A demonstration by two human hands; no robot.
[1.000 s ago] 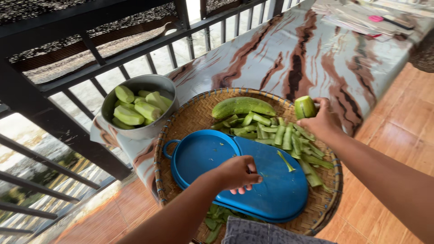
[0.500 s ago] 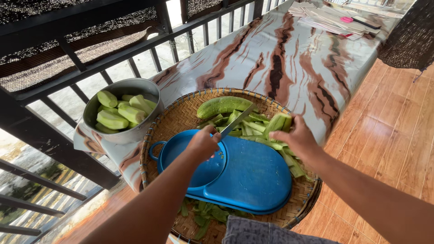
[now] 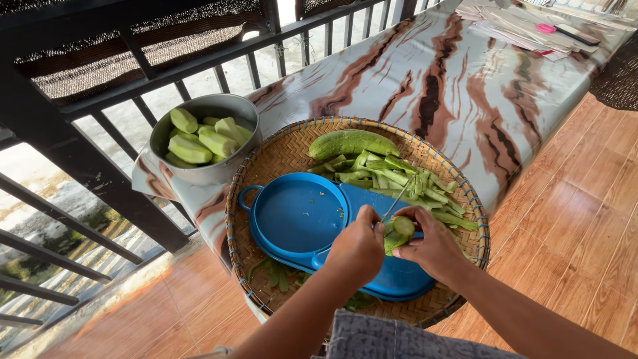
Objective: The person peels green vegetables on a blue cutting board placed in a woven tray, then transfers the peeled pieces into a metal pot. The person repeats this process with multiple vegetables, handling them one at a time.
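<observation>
My right hand holds a partly peeled green cucumber piece over a blue plastic board. My left hand sits close beside it, gripping a thin knife whose blade points up and away. The board lies in a round woven tray. At the tray's far side rest a whole unpeeled cucumber and a heap of green peel strips. My left hand hides the knife handle.
A metal bowl of peeled cucumbers stands left of the tray on a table with a brown-streaked cloth. Black railing runs behind. Papers lie at the far end. Wooden floor is to the right.
My left hand has left the blue board's middle and come toward me holding the knife. My right hand brought the cucumber piece down from the tray's far right to meet it.
</observation>
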